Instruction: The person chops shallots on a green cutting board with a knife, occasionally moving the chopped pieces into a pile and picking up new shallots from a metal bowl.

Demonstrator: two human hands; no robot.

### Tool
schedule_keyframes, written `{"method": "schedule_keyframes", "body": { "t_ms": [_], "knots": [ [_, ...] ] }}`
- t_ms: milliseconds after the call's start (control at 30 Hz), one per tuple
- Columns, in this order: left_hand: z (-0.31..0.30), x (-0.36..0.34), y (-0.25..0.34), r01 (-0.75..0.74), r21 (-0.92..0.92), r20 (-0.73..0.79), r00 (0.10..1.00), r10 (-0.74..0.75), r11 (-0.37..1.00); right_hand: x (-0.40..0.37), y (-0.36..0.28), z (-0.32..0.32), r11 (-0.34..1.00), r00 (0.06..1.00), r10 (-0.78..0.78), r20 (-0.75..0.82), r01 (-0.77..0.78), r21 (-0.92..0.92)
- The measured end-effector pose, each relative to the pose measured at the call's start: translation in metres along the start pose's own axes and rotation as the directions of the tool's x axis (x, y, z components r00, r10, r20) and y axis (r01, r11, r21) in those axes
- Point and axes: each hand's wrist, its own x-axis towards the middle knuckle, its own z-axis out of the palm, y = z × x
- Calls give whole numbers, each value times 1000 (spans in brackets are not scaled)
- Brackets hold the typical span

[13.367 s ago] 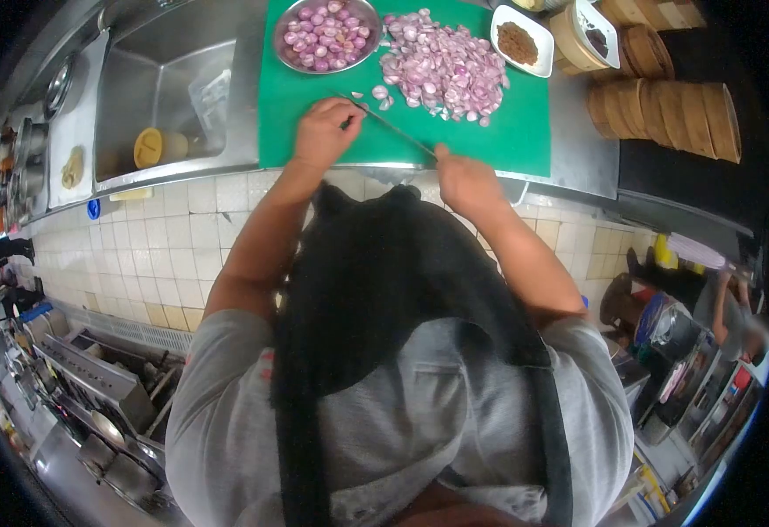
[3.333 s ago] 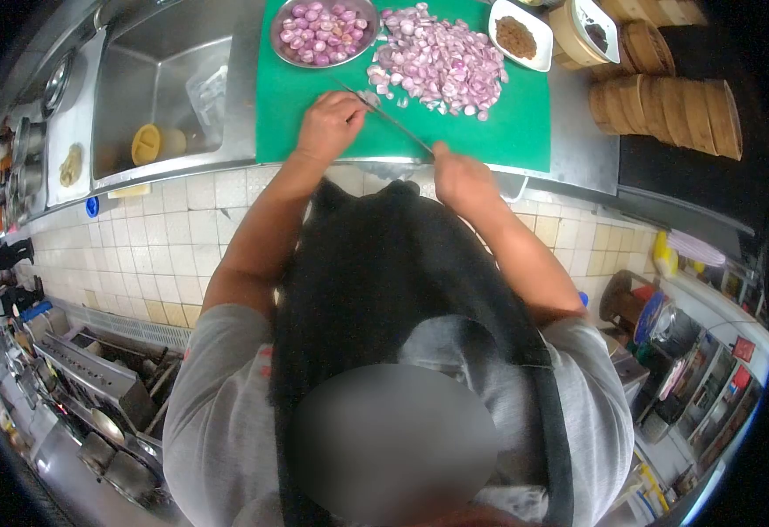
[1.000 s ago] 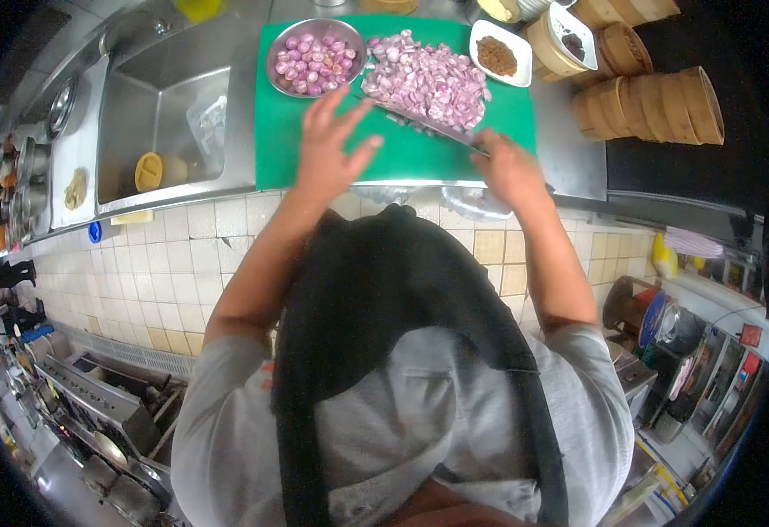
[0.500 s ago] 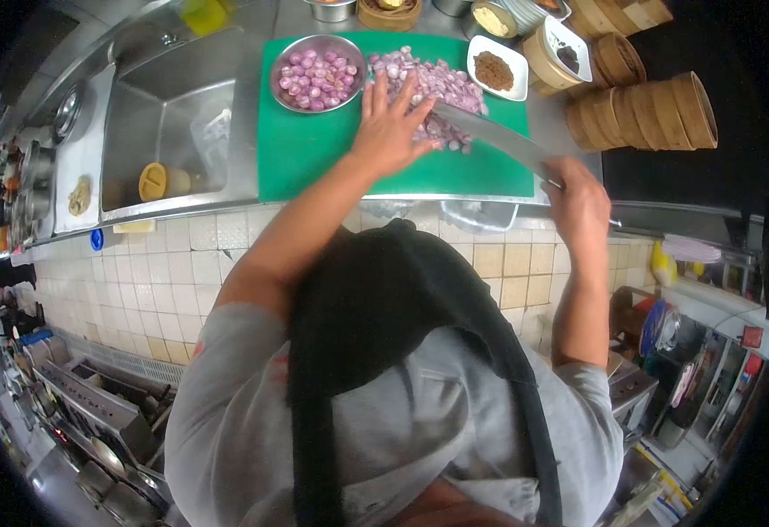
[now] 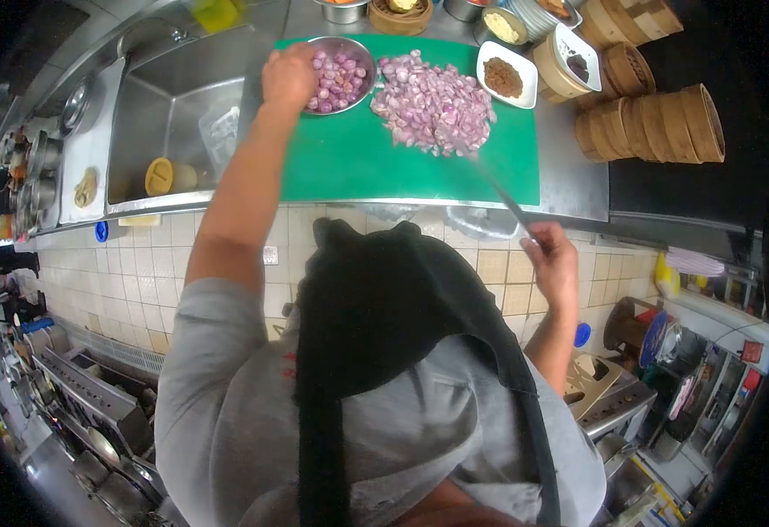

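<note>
My left hand (image 5: pixel 289 77) is at the left side of a metal bowl (image 5: pixel 371 88), its fingers bent over the rim and covering that edge. Whole peeled shallots (image 5: pixel 341 77) fill the bowl. On the green cutting board (image 5: pixel 358 171) beside it lies a spread heap of sliced shallots (image 5: pixel 433 104). Closed round the handle of a large knife (image 5: pixel 506 195), my right hand (image 5: pixel 553 255) is just off the board's front edge. The blade appears nearly edge-on and slightly blurred, its tip by the near side of the heap.
A white dish of brown paste (image 5: pixel 502 77) stands at the board's back right. Bamboo steamers (image 5: pixel 652 127) are stacked farther right. On the left is a steel sink (image 5: pixel 174 114) holding a yellow-lidded container (image 5: pixel 159 176). Bowls and a steamer line the back.
My left hand has left the sliced shallots and moved left to the bowl. The knife has come back towards me with my right hand, turning edge-on. The sliced heap is now uncovered.
</note>
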Motion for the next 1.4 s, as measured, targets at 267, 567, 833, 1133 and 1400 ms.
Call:
{"method": "schedule_keyframes", "body": {
  "t_ms": [267, 567, 833, 1133, 1400],
  "knots": [
    [-19, 33, 36, -60, 324, 356, 933, -63, 944, -3, -24, 33, 995, 989, 20, 145, -5, -99],
    [-8, 50, 63, 102, 387, 405, 874, -269, 916, -5, -18, 51, 1000, 975, -7, 220, 8, -4],
    [-21, 26, 57, 133, -58, 75, 989, -129, 989, 4, -2, 65, 999, 967, 37, 252, -39, 3],
    [-19, -152, 73, -3, -505, -11, 1000, -3, 863, 24, 6, 76, 998, 944, 22, 330, -1, -62],
    [-8, -174, 59, -40, -435, -110, 994, -9, 900, 46, -18, 81, 968, 881, 11, 472, 108, -225]
  ]
}}
